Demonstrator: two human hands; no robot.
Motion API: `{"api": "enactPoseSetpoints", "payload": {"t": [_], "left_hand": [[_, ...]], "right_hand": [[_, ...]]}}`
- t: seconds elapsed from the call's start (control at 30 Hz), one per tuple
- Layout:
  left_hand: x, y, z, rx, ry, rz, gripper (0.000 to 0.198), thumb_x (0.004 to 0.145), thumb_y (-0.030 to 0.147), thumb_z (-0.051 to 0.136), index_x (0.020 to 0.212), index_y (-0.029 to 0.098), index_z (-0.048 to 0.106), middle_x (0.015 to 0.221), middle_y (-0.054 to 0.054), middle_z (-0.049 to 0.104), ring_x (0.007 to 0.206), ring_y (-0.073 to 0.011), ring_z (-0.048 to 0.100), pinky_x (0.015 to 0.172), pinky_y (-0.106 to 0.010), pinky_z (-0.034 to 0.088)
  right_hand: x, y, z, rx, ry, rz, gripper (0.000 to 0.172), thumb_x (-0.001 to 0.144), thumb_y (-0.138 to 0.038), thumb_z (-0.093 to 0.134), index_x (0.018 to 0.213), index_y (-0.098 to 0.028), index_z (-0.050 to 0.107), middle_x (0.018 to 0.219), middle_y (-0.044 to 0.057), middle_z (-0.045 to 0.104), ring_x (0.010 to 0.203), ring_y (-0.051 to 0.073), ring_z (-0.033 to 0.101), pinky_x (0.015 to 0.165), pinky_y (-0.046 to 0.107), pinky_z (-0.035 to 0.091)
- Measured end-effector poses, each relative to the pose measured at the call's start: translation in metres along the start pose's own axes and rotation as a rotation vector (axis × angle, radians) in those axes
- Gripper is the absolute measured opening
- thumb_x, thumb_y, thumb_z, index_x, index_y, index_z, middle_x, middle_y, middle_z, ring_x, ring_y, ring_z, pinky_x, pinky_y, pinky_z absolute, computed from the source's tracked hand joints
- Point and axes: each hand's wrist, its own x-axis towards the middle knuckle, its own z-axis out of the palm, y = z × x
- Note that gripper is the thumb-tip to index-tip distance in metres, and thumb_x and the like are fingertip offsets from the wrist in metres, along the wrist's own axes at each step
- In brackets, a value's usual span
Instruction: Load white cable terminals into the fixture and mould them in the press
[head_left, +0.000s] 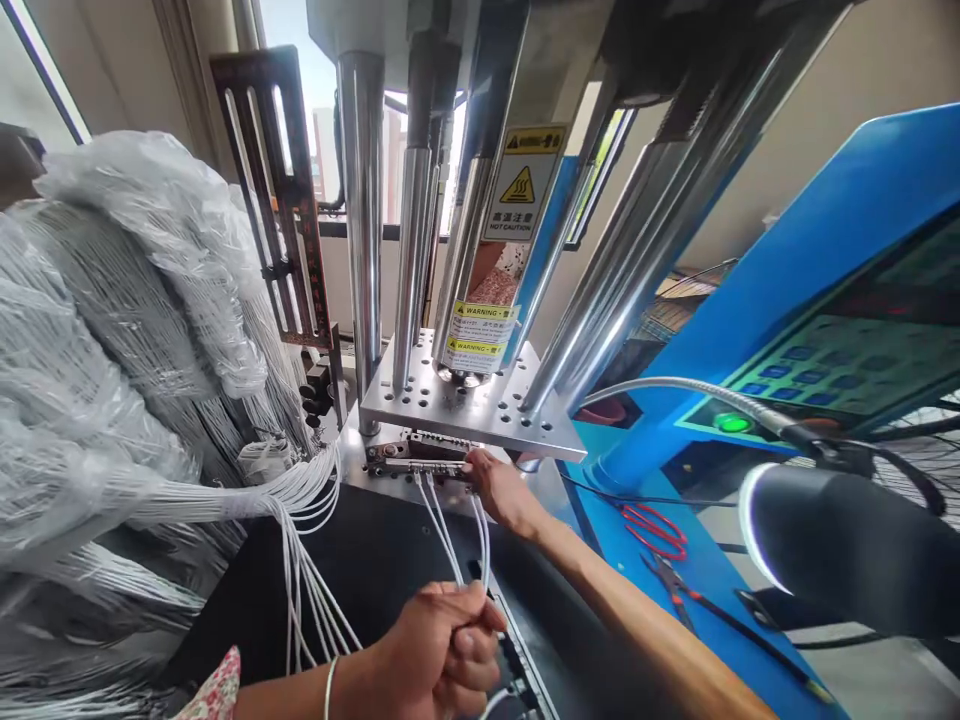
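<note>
My left hand (439, 645) is closed in a fist around several thin white cables (448, 540) in front of the press. From the fist the cables run up to a slotted metal mould (427, 466), where their ends enter its front edge. My right hand (501, 492) reaches under the press plate (472, 415) to the mould's right end. Its fingers are bent together there; what sits between the fingertips is hidden. The plate hangs just above and behind the mould on steel columns (362, 220).
Bundles of white cables wrapped in plastic (112, 300) fill the left side, with loose ends hanging over the black table (360, 560). A blue control panel (810, 400), a black lamp (840, 550) and red-handled pliers (675, 590) are at right. A second metal mould (517, 650) lies near my left hand.
</note>
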Motion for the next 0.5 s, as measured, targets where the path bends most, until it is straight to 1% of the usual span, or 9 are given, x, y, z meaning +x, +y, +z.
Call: {"api": "enactPoseSetpoints", "payload": {"t": [0.1,0.17,0.23,0.27,0.3,0.37,0.43,0.47,0.5], "left_hand": [[-0.026,-0.009,-0.006,0.032,-0.002,-0.039,0.022,0.090,0.031,0.058,0.077,0.014,0.056,0.054,0.008,0.025,0.042,-0.0045,0.013,0.039,-0.016,0.007],[-0.035,-0.011,-0.009,0.057,0.032,-0.002,0.021,0.090,0.030,0.057,0.077,0.014,0.056,0.055,0.009,0.025,0.042,-0.0045,0.011,0.039,-0.016,0.006],[-0.043,-0.014,-0.007,0.106,0.067,0.032,0.020,0.088,0.030,0.059,0.077,0.014,0.056,0.055,0.008,0.026,0.043,-0.0047,0.012,0.039,-0.016,0.006],[-0.047,-0.017,-0.004,0.135,0.073,0.026,0.021,0.087,0.031,0.060,0.075,0.014,0.056,0.055,0.008,0.025,0.043,-0.0049,0.012,0.039,-0.017,0.006],[-0.053,-0.021,-0.002,0.173,0.068,0.008,0.024,0.086,0.033,0.061,0.073,0.014,0.056,0.054,0.008,0.024,0.043,-0.0050,0.013,0.040,-0.018,0.006],[-0.067,-0.029,0.002,0.301,0.017,-0.082,0.027,0.085,0.035,0.062,0.069,0.014,0.057,0.052,0.007,0.027,0.042,-0.0054,0.019,0.040,-0.020,0.009],[-0.079,-0.034,0.002,0.425,-0.019,-0.108,0.029,0.085,0.037,0.063,0.070,0.012,0.061,0.050,0.005,0.033,0.042,-0.0057,0.024,0.040,-0.022,0.011],[-0.083,-0.033,0.000,0.448,-0.011,-0.076,0.029,0.085,0.037,0.063,0.072,0.011,0.063,0.050,0.005,0.034,0.042,-0.0053,0.023,0.040,-0.022,0.011],[-0.084,-0.030,-0.003,0.441,0.019,-0.013,0.029,0.085,0.038,0.064,0.075,0.011,0.063,0.051,0.005,0.033,0.041,-0.0047,0.021,0.039,-0.021,0.010]], "right_hand": [[-0.018,-0.007,0.011,-0.013,-0.022,0.002,0.020,0.102,-0.023,0.036,0.097,-0.015,0.054,0.097,0.008,0.065,0.084,0.017,0.061,0.072,0.026,0.040],[-0.028,-0.014,0.016,-0.021,-0.018,0.025,0.021,0.102,-0.025,0.036,0.096,-0.016,0.053,0.097,0.008,0.066,0.083,0.017,0.061,0.069,0.026,0.037],[-0.036,-0.021,0.021,-0.031,-0.006,0.050,0.021,0.103,-0.026,0.035,0.098,-0.016,0.053,0.099,0.009,0.066,0.081,0.018,0.061,0.066,0.026,0.033],[-0.038,-0.025,0.024,-0.035,-0.001,0.056,0.020,0.102,-0.026,0.036,0.098,-0.016,0.054,0.101,0.009,0.065,0.080,0.017,0.061,0.065,0.026,0.032],[-0.040,-0.028,0.026,-0.040,0.002,0.060,0.019,0.102,-0.026,0.037,0.099,-0.017,0.054,0.102,0.009,0.065,0.079,0.017,0.061,0.064,0.026,0.031],[-0.043,-0.031,0.029,-0.048,0.015,0.075,0.018,0.101,-0.026,0.039,0.098,-0.017,0.054,0.101,0.008,0.066,0.077,0.016,0.061,0.063,0.027,0.029],[-0.047,-0.029,0.030,-0.057,0.041,0.117,0.021,0.102,-0.026,0.036,0.096,-0.016,0.054,0.096,0.009,0.066,0.076,0.017,0.060,0.062,0.027,0.028],[-0.050,-0.026,0.030,-0.059,0.055,0.142,0.024,0.102,-0.026,0.034,0.094,-0.015,0.053,0.093,0.009,0.066,0.075,0.017,0.060,0.062,0.027,0.028],[-0.054,-0.022,0.029,-0.058,0.065,0.159,0.026,0.103,-0.027,0.032,0.092,-0.016,0.052,0.091,0.009,0.066,0.075,0.018,0.059,0.062,0.027,0.029]]}}
